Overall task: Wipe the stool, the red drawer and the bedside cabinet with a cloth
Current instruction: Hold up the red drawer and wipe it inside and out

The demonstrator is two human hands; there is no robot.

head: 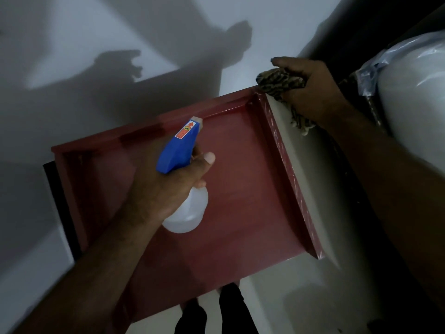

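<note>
The red drawer (243,189) lies pulled out below me, its open tray facing up and filling the middle of the view. My left hand (166,186) grips a spray bottle (179,150) with a blue trigger head and a white body, held over the drawer's inside with the nozzle toward the far rim. My right hand (310,90) grips a bunched, dark patterned cloth (279,81) at the drawer's far right corner, on the outer side wall. Neither the stool nor the bedside cabinet can be made out.
A pale floor (72,68) with hand shadows lies beyond the drawer. A white plastic-wrapped bulky object (414,80) sits at the right, next to a dark surface. A black edge (62,208) shows at the drawer's left. My dark-clad feet (216,312) stand below the near rim.
</note>
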